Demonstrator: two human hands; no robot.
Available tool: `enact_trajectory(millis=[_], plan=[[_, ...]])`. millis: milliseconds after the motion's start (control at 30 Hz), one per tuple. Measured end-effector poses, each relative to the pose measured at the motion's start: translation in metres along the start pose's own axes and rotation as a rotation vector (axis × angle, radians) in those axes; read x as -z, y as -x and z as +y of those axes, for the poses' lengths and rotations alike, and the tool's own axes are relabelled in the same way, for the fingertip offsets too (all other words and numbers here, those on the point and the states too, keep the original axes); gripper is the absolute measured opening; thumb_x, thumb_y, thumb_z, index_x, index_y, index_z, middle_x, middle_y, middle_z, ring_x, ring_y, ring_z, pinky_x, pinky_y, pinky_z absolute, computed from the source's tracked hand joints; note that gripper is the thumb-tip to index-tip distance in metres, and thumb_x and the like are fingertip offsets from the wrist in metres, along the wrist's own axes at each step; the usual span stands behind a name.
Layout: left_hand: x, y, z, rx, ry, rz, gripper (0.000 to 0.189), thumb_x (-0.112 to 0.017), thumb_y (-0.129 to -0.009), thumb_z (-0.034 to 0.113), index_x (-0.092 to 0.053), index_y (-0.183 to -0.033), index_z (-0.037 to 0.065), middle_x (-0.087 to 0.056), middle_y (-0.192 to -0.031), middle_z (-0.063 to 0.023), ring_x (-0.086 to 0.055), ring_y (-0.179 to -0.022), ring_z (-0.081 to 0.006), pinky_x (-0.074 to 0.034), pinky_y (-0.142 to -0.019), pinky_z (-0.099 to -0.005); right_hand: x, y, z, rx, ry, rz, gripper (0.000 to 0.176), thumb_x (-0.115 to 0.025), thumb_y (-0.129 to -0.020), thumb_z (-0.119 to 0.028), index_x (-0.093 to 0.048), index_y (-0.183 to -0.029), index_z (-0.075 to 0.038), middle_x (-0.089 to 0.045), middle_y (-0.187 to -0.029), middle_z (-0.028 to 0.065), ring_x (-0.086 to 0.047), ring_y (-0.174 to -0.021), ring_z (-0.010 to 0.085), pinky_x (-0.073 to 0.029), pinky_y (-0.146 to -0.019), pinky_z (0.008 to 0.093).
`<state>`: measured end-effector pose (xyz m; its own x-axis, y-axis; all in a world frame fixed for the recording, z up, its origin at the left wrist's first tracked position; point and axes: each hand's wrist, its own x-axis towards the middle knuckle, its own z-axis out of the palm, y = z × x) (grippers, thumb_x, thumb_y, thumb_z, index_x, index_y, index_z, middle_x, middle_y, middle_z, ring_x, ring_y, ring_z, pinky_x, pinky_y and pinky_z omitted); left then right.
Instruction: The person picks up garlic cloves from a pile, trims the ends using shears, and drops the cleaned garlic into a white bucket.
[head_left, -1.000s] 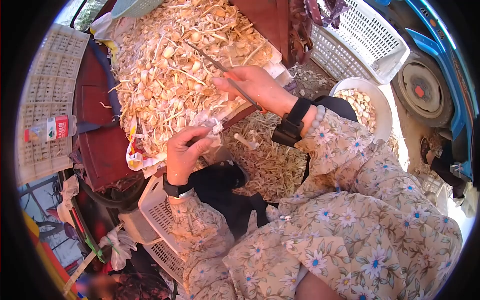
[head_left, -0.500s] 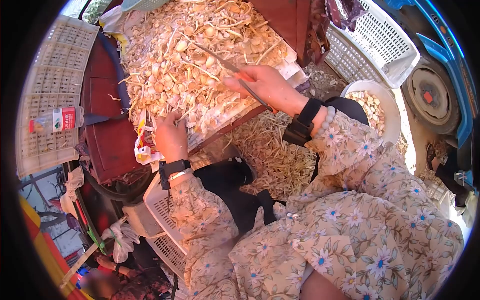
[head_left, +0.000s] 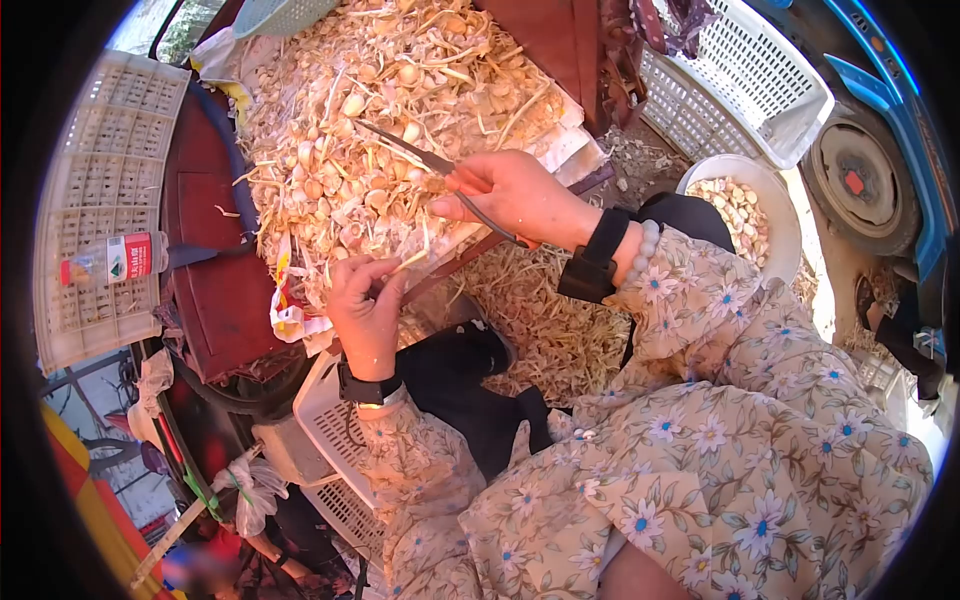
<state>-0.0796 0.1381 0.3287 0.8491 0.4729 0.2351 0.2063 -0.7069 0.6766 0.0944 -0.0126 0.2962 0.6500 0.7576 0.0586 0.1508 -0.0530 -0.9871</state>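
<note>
My right hand [head_left: 525, 200] is closed around dark metal scissors [head_left: 408, 148]. Their thin blades point up and left over a pile of garlic [head_left: 345, 185], made up of loose cloves, papery skins and dry stalks. Below the scissors, my left hand [head_left: 365, 310] pinches a pale garlic stalk [head_left: 416, 252] at the near edge of the pile. The stalk's cut-looking end sticks out to the right of the fingertips; whether a bulb is attached is hidden by the fingers. Blades and stalk are apart.
A white bucket [head_left: 785, 220] holding peeled-looking cloves stands at the right. White plastic crates [head_left: 800, 110] lie behind it. Stalks and skins [head_left: 550, 320] cover the ground by my legs. At the left are a plastic jar [head_left: 115, 260] and another crate [head_left: 120, 170]. Another person's arm [head_left: 285, 562] shows lower left.
My left hand has lifted from the pile's edge and moved right, now showing a stalk in its fingers. My right hand has shifted slightly left and down with the scissors.
</note>
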Motion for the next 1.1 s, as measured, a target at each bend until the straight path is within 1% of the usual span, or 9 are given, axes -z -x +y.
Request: enact_trajectory(millis=[100, 233, 333, 433, 567, 700, 800, 933, 1100], plan=[[0.003, 0.002, 0.018, 0.085, 0.422, -0.458, 0.019, -0.069, -0.07, -0.003, -0.064, -0.088, 0.001, -0.059, -0.091, -0.0058, -0.052, -0.069, -0.0077, -0.041, -0.059, -0.0205, 0.001, -0.002, 0.001, -0.027, -0.072, 0.044, 0.051, -0.068, -0.073, -0.049, -0.053, -0.067, -0.001, -0.046, -0.054, 0.0043, -0.046, -0.052, 0.0142, -0.038, -0.049, 0.0303], [0.003, -0.04, -0.005, 0.377, 0.317, 0.069, 0.023, -0.069, -0.072, 0.003, -0.064, -0.094, 0.001, -0.062, -0.088, -0.0071, -0.056, -0.073, -0.0126, -0.044, -0.065, -0.0236, -0.001, -0.003, 0.008, -0.015, -0.145, 0.11, 0.052, -0.068, -0.073, -0.05, -0.052, -0.065, -0.001, -0.047, -0.055, 0.0055, -0.045, -0.052, 0.0149, -0.038, -0.05, 0.0304], [-0.003, -0.06, -0.031, 0.124, -0.304, -0.072, 0.026, -0.07, -0.072, 0.01, -0.063, -0.095, 0.0, -0.062, -0.083, -0.0096, -0.059, -0.073, -0.0171, -0.046, -0.064, -0.0277, 0.002, -0.003, 0.002, 0.008, 0.02, 0.077, 0.053, -0.068, -0.073, -0.05, -0.051, -0.064, -0.001, -0.048, -0.057, 0.0067, -0.045, -0.053, 0.0163, -0.038, -0.051, 0.031], [-0.014, -0.062, -0.036, -0.021, -0.515, -0.028, 0.03, -0.07, -0.071, 0.014, -0.062, -0.095, -0.001, -0.062, -0.08, -0.0121, -0.06, -0.072, -0.0205, -0.046, -0.065, -0.0307, 0.002, -0.003, 0.0, 0.002, 0.06, 0.069, 0.052, -0.069, -0.072, -0.049, -0.051, -0.063, 0.0, -0.048, -0.056, 0.007, -0.045, -0.052, 0.0175, -0.039, -0.051, 0.0317], [-0.013, -0.075, -0.015, 0.272, -0.302, 0.089, 0.028, -0.069, -0.073, 0.012, -0.061, -0.096, -0.001, -0.062, -0.08, -0.0119, -0.062, -0.074, -0.0215, -0.048, -0.067, -0.0302, 0.0, 0.0, -0.002, 0.048, 0.031, 0.052, 0.05, -0.067, -0.077, -0.045, -0.048, -0.064, -0.001, -0.04, -0.056, 0.0048, -0.037, -0.054, 0.0146, -0.034, -0.05, 0.0306], [-0.023, -0.08, -0.043, 0.07, -0.288, -0.004, 0.026, -0.066, -0.074, 0.006, -0.06, -0.099, -0.001, -0.062, -0.08, -0.0115, -0.062, -0.073, -0.0218, -0.048, -0.067, -0.0304, -0.003, 0.003, 0.0, 0.04, 0.095, 0.012, 0.046, -0.069, -0.074, -0.043, -0.053, -0.069, 0.0, -0.051, -0.061, 0.0084, -0.049, -0.056, 0.0196, -0.039, -0.053, 0.0311], [-0.025, -0.082, -0.042, 0.083, -0.379, -0.046, 0.03, -0.065, -0.072, 0.005, -0.059, -0.101, 0.002, -0.061, -0.079, -0.0131, -0.061, -0.073, -0.0262, -0.048, -0.067, -0.0332, -0.004, 0.006, -0.002, -0.002, 0.173, -0.007, 0.046, -0.069, -0.07, -0.047, -0.06, -0.076, -0.002, -0.06, -0.065, 0.0145, -0.06, -0.063, 0.0276, -0.046, -0.058, 0.0343], [-0.024, -0.077, -0.021, 0.113, -0.479, -0.07, 0.027, -0.064, -0.071, 0.004, -0.059, -0.098, 0.004, -0.061, -0.08, -0.015, -0.06, -0.074, -0.03, -0.047, -0.067, -0.0352, -0.006, 0.006, 0.0, 0.019, 0.188, -0.002, 0.047, -0.068, -0.07, -0.048, -0.059, -0.077, -0.002, -0.06, -0.066, 0.0153, -0.06, -0.064, 0.0303, -0.046, -0.06, 0.0354], [-0.026, -0.072, -0.027, -0.075, -0.493, -0.042, 0.026, -0.063, -0.07, 0.003, -0.06, -0.096, 0.008, -0.061, -0.083, -0.0149, -0.06, -0.074, -0.0326, -0.046, -0.065, -0.0364, -0.005, 0.006, -0.002, 0.014, 0.206, -0.015, 0.046, -0.068, -0.07, -0.047, -0.059, -0.076, -0.002, -0.06, -0.067, 0.0158, -0.06, -0.064, 0.0304, -0.046, -0.06, 0.0361]])
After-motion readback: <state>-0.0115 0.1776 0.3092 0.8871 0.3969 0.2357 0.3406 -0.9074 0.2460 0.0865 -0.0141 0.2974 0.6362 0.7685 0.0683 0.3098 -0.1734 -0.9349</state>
